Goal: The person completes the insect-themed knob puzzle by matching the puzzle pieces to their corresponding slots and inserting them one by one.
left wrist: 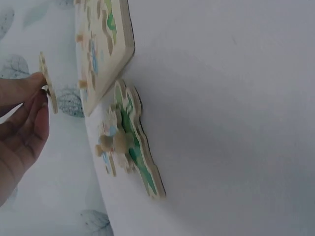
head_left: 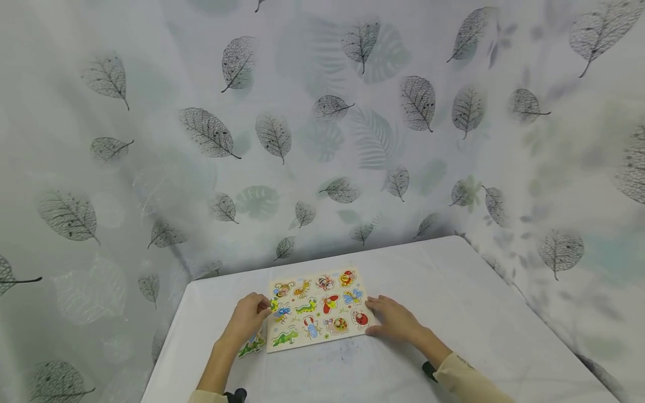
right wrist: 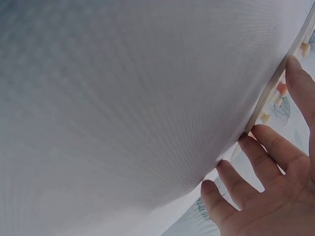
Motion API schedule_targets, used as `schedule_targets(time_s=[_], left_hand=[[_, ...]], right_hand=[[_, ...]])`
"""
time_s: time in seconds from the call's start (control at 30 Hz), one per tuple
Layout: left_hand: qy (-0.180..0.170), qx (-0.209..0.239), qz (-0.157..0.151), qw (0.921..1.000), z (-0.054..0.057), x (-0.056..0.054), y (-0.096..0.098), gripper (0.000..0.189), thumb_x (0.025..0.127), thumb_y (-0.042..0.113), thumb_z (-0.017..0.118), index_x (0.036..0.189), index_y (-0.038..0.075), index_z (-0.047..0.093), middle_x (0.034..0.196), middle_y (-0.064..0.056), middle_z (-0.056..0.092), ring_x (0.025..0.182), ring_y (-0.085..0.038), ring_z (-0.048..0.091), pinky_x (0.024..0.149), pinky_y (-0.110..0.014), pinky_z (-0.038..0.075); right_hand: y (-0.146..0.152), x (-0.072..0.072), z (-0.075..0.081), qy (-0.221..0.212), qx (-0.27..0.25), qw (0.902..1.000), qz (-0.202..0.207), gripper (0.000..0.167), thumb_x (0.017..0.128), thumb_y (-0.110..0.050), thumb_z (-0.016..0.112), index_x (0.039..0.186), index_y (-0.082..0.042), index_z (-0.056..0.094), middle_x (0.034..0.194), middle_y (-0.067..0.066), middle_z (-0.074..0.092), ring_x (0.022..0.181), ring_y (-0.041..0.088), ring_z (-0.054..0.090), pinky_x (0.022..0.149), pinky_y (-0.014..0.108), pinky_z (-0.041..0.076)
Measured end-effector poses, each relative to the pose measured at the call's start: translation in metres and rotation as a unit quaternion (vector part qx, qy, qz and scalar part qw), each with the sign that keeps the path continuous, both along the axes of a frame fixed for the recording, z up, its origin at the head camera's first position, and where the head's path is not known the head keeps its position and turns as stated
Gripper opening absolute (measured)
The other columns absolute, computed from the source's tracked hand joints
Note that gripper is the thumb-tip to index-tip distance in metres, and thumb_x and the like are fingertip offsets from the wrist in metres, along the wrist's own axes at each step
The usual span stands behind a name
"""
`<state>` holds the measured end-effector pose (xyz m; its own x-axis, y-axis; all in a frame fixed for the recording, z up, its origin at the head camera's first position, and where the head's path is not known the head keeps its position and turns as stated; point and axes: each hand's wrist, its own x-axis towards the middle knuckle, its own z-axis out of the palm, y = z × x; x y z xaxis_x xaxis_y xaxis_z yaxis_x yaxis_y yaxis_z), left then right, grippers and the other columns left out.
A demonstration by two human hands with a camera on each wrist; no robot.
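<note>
A wooden peg puzzle board (head_left: 347, 336) with colourful insect pictures lies on the white table. By its left edge my left hand (head_left: 248, 318) pinches a thin wooden puzzle piece (left wrist: 53, 102) between thumb and fingers, seen almost edge-on in the left wrist view; a bit of green and yellow shows on it in the head view. My right hand (head_left: 395, 320) rests at the board's right edge, thumb and fingertips touching its side, the fingers spread and fairly straight. Beside the board's lower left corner sits a green insect puzzle piece (left wrist: 142, 157) with a round wooden knob.
More knobbed pieces (left wrist: 109, 160) lie close behind the green one, partly hidden by it. The white tablecloth (head_left: 453, 291) extends to the right of the board. A leaf-printed curtain (head_left: 322, 140) hangs behind and along the sides of the table.
</note>
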<state>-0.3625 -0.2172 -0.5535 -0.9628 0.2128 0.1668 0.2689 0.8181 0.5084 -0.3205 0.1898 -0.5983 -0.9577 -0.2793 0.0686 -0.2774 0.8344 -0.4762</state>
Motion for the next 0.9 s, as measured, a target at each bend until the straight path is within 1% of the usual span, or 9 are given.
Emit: schedule_targets(time_s=[0.17,0.3,0.43,0.6,0.7,0.8,0.9], left_hand=[[0.010,0.004,-0.034,0.9994,0.000,-0.002,0.019,0.005,0.094,0.009,0.077,0.097,0.008,0.073,0.087,0.005,0.060,0.080,-0.010,0.055,0.071,-0.027,0.053],[0.015,0.004,-0.057,0.9983,0.001,-0.003,0.031,0.004,0.095,0.009,0.077,0.096,0.009,0.073,0.088,0.005,0.060,0.080,-0.010,0.055,0.071,-0.026,0.053],[0.021,0.007,-0.070,0.9973,0.001,-0.005,0.041,0.005,0.094,0.008,0.077,0.095,0.010,0.072,0.090,0.006,0.062,0.082,-0.009,0.057,0.073,-0.028,0.054],[0.026,0.002,-0.079,0.9966,-0.001,-0.006,0.051,0.005,0.094,0.008,0.077,0.096,0.010,0.073,0.093,0.004,0.064,0.084,-0.009,0.058,0.075,-0.030,0.055],[0.022,0.001,-0.081,0.9965,-0.002,-0.008,0.056,0.005,0.094,0.008,0.077,0.096,0.011,0.072,0.093,0.004,0.064,0.084,-0.009,0.057,0.075,-0.030,0.055],[0.032,-0.004,-0.091,0.9953,-0.005,-0.011,0.060,0.005,0.094,0.007,0.077,0.095,0.009,0.072,0.092,0.004,0.064,0.082,-0.009,0.057,0.074,-0.030,0.055],[0.037,-0.009,-0.095,0.9948,-0.008,-0.014,0.063,0.005,0.094,0.008,0.077,0.095,0.010,0.072,0.091,0.004,0.063,0.082,-0.009,0.057,0.073,-0.030,0.055]], right_hand=[[0.000,0.000,0.000,-0.001,-0.005,1.0000,0.004,0.076,0.081,-0.039,0.089,0.143,-0.005,0.062,0.153,0.011,0.056,0.147,0.041,0.042,0.118,0.062,0.036],[-0.001,0.001,0.002,-0.006,-0.006,1.0000,-0.002,0.076,0.080,-0.039,0.090,0.143,-0.006,0.062,0.153,0.011,0.056,0.147,0.041,0.042,0.118,0.062,0.036],[-0.001,0.001,0.002,-0.007,-0.003,1.0000,-0.005,0.077,0.080,-0.040,0.090,0.143,-0.007,0.063,0.153,0.010,0.056,0.147,0.041,0.042,0.117,0.062,0.037],[0.001,0.000,0.000,-0.005,-0.003,1.0000,-0.002,0.077,0.081,-0.041,0.089,0.144,-0.007,0.062,0.154,0.010,0.055,0.147,0.041,0.042,0.118,0.062,0.036],[0.002,-0.001,0.001,-0.003,-0.007,1.0000,0.002,0.077,0.081,-0.040,0.089,0.144,-0.007,0.062,0.154,0.011,0.055,0.147,0.042,0.042,0.118,0.063,0.036],[0.002,0.000,0.002,-0.002,-0.010,0.9999,0.002,0.077,0.081,-0.040,0.089,0.144,-0.006,0.062,0.153,0.011,0.056,0.147,0.042,0.042,0.117,0.063,0.036],[0.001,0.000,0.003,-0.003,-0.012,0.9999,0.001,0.077,0.081,-0.041,0.089,0.144,-0.006,0.062,0.153,0.012,0.056,0.147,0.042,0.042,0.118,0.062,0.036]])
